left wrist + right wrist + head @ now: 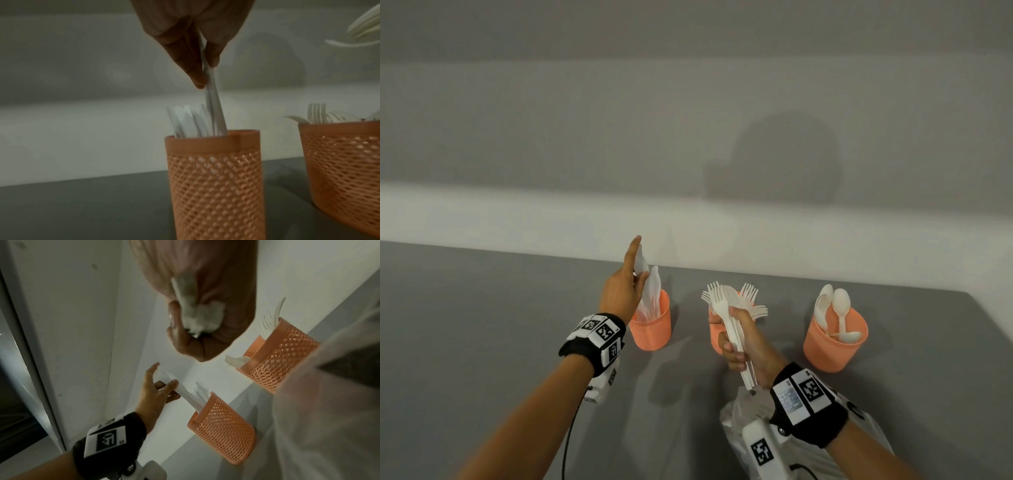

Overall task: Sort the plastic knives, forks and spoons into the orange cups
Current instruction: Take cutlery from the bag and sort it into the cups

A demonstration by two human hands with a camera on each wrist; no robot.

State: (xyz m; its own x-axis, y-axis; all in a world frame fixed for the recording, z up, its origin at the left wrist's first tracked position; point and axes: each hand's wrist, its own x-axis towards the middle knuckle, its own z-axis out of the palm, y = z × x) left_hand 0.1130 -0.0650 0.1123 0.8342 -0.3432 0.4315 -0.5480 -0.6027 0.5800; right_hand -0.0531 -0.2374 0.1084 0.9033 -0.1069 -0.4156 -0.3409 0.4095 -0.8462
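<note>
Right hand gripped a bunch of forks. Left hand pinched a knife in the left cup. Wristband tags bore unreadable codes.

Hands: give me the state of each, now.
Left hand: pinching a knife whose lower end is in the left cup.
Right hand: gripping a bundle of forks.
</note>
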